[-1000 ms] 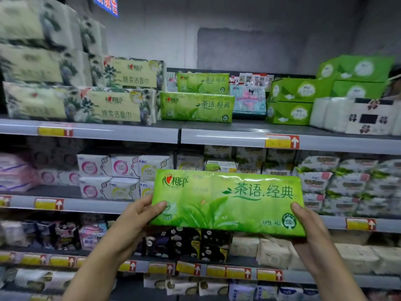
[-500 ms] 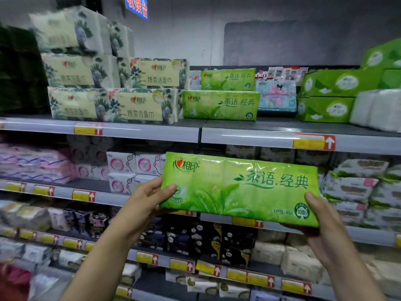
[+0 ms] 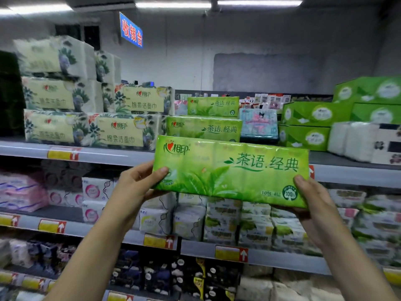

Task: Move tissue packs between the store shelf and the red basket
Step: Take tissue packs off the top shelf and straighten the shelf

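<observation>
The pack [image 3: 230,170] is higher than half a second ago. Then it hung in front of the second shelf; now its upper edge covers the lip of the top shelf [image 3: 86,153]. Both arms have risen with it, and the view has tipped up enough to show ceiling lights.

The pack is held in the air, long side level and printed face toward the camera, touching no shelf. It is just below and in front of the stack [image 3: 204,129] of two like green packs on the top shelf.

The left hand [image 3: 138,187] grips the pack's left end, with the thumb lying across the front face and the fingers curled behind. The right hand [image 3: 314,205] grips the lower right corner. Its thumb is on the front edge, and its fingers go under and behind the pack, where they are hidden.

Left of the stack are cream floral packs [image 3: 121,131] piled three high. To its right lie a pale blue pack [image 3: 258,122], then green boxes [image 3: 308,135] and white packs [image 3: 351,140]. A blue sign [image 3: 131,31] hangs above. The lower shelves hold more tissue goods, blurred.
</observation>
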